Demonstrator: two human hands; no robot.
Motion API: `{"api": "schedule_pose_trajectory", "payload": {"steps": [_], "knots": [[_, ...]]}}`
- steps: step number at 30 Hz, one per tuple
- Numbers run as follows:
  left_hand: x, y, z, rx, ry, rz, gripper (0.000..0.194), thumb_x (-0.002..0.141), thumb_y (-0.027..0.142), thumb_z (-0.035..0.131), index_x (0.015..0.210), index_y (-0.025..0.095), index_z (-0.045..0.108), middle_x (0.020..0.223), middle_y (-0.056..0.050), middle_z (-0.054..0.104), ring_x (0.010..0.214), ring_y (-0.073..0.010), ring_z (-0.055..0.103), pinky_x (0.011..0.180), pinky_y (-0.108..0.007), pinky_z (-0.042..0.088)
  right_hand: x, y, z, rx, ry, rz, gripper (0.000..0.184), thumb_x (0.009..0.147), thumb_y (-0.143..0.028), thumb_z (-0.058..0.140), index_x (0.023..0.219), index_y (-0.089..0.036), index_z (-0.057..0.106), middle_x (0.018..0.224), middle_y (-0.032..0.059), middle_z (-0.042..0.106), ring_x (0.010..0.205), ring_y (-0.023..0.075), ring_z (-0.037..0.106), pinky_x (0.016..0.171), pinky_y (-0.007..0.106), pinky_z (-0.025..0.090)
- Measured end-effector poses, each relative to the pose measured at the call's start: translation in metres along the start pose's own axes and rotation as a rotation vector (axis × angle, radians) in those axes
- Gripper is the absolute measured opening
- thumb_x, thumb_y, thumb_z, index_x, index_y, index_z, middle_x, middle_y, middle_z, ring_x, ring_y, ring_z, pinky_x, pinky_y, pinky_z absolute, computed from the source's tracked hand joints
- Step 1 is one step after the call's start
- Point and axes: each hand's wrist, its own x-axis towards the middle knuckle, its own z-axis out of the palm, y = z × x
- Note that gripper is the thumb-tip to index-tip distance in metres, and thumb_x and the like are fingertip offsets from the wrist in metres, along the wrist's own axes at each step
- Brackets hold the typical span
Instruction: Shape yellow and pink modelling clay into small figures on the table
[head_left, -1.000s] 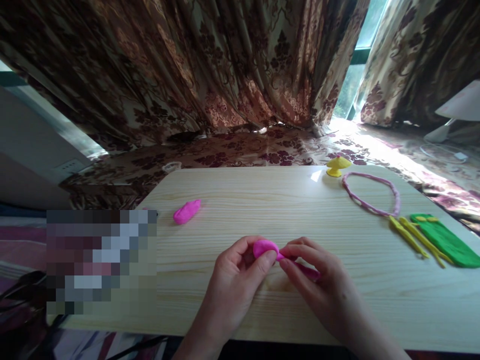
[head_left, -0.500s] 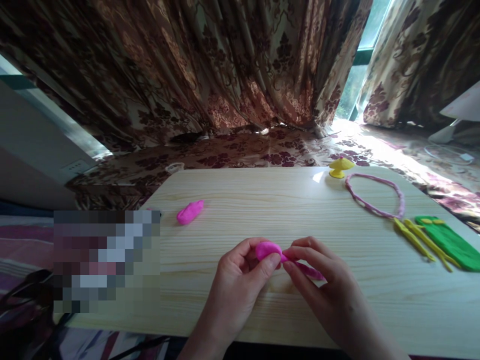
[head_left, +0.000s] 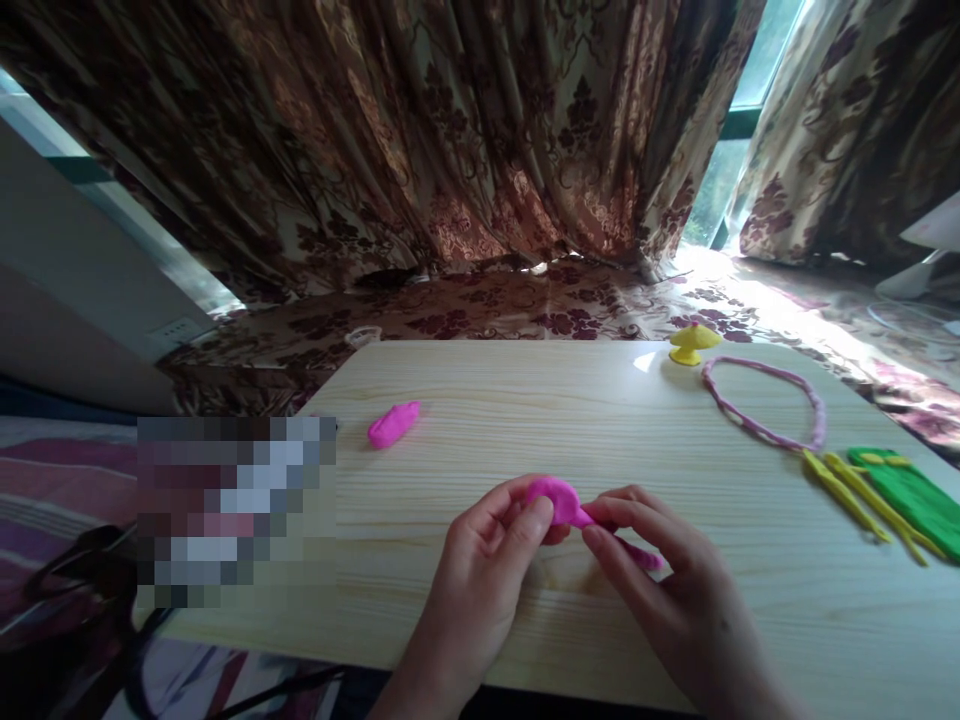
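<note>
Between my two hands is a piece of bright pink modelling clay, wide and rounded at its left end and drawn out into a thin tail on the right. My left hand pinches the rounded end between thumb and fingers. The thin part is gripped by my right hand, with the tail's tip showing below its fingers. Both hands are held low over the near middle of the table. A second pink clay lump, oblong and folded-looking, lies on the table to the left.
At the back right stands a yellow clay shape like a small mushroom. Near it lie a pale pink clay ring, yellow clay strips and a flat green clay piece. A blurred-out patch covers the table's left side. Patterned curtains hang behind.
The view has swung slightly left, so everything sits farther right. My left thumb has slid back a little, exposing more of the rounded clay. Both hands keep their grip.
</note>
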Motion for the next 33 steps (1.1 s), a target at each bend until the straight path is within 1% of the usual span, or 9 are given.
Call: {"api": "schedule_pose_trajectory", "payload": {"steps": [5,8,11,15,18,22,27,30,33], "knots": [[0.001,-0.003,-0.003,0.022,0.033,-0.011,0.02,0.076,0.023,0.065,0.094,0.014,0.067,0.087,-0.006,0.07,0.082,-0.0165,0.064,0.077,-0.025,0.05,0.0,-0.001,0.001,0.006,-0.006,0.047,0.016,0.084,-0.026,0.057,0.095,-0.022,0.068,0.085,0.005,0.062,0.076,0.0164,0.061,0.054,0.021,0.048],[0.002,-0.002,-0.006,0.089,-0.018,0.013,0.018,0.078,0.023,0.063,0.094,0.016,0.068,0.09,-0.005,0.071,0.086,-0.0158,0.063,0.079,-0.022,0.048,0.002,-0.002,-0.002,-0.007,-0.008,0.09,0.018,0.084,-0.031,0.057,0.095,-0.023,0.068,0.092,0.0061,0.061,0.082,0.0177,0.061,0.052,0.02,0.048],[0.002,0.0,-0.006,0.117,-0.087,0.027,0.019,0.08,0.022,0.062,0.097,0.018,0.067,0.095,-0.004,0.07,0.088,-0.0147,0.063,0.079,-0.02,0.047,0.007,-0.003,-0.006,-0.053,-0.019,0.052,0.015,0.084,-0.03,0.057,0.089,-0.022,0.068,0.089,0.005,0.061,0.081,0.0171,0.059,0.061,0.023,0.048],[0.001,0.001,0.0,0.027,-0.083,0.01,0.022,0.077,0.017,0.064,0.099,0.018,0.065,0.095,-0.003,0.07,0.089,-0.0138,0.063,0.081,-0.02,0.047,0.012,-0.002,-0.007,-0.046,-0.029,0.045,0.012,0.085,-0.027,0.057,0.082,-0.021,0.066,0.074,0.0007,0.059,0.07,0.0138,0.056,0.065,0.024,0.044],[0.0,-0.003,0.008,-0.053,-0.073,-0.027,0.024,0.074,0.015,0.066,0.098,0.016,0.064,0.094,-0.004,0.07,0.09,-0.0146,0.064,0.082,-0.022,0.047,0.012,-0.001,-0.005,0.006,-0.003,0.078,0.012,0.085,-0.029,0.057,0.083,-0.021,0.065,0.074,0.0002,0.06,0.071,0.014,0.055,0.066,0.024,0.043],[0.0,-0.009,0.015,-0.066,-0.067,-0.073,0.017,0.073,0.018,0.067,0.09,0.013,0.066,0.085,-0.005,0.071,0.083,-0.015,0.064,0.079,-0.024,0.047,0.011,-0.001,-0.004,0.071,0.023,0.134,0.014,0.085,-0.031,0.057,0.082,-0.02,0.065,0.073,0.0003,0.06,0.07,0.014,0.054,0.065,0.024,0.043],[0.001,-0.001,0.013,-0.068,-0.051,-0.046,0.023,0.073,0.021,0.068,0.095,0.015,0.064,0.084,-0.004,0.069,0.082,-0.0149,0.063,0.077,-0.024,0.048,0.015,-0.006,-0.007,0.064,0.024,0.141,0.016,0.085,-0.033,0.057,0.083,-0.02,0.066,0.072,0.0002,0.06,0.069,0.014,0.054,0.062,0.024,0.043],[0.005,0.003,0.008,-0.005,-0.113,-0.066,0.031,0.074,0.022,0.068,0.103,0.02,0.057,0.083,-0.002,0.069,0.08,-0.0135,0.063,0.074,-0.023,0.047,0.019,-0.006,-0.013,0.0,-0.02,0.095,0.017,0.086,-0.033,0.055,0.082,-0.02,0.066,0.071,-0.0002,0.061,0.07,0.0142,0.055,0.063,0.024,0.042],[0.015,-0.005,0.001,0.18,-0.124,-0.019,0.033,0.076,0.023,0.064,0.107,0.022,0.052,0.079,-0.001,0.068,0.073,-0.0131,0.062,0.068,-0.022,0.047,0.02,0.001,-0.02,-0.168,-0.076,0.08,0.02,0.089,-0.032,0.051,0.08,-0.02,0.065,0.074,0.0007,0.061,0.07,0.0149,0.056,0.064,0.026,0.042]]}}
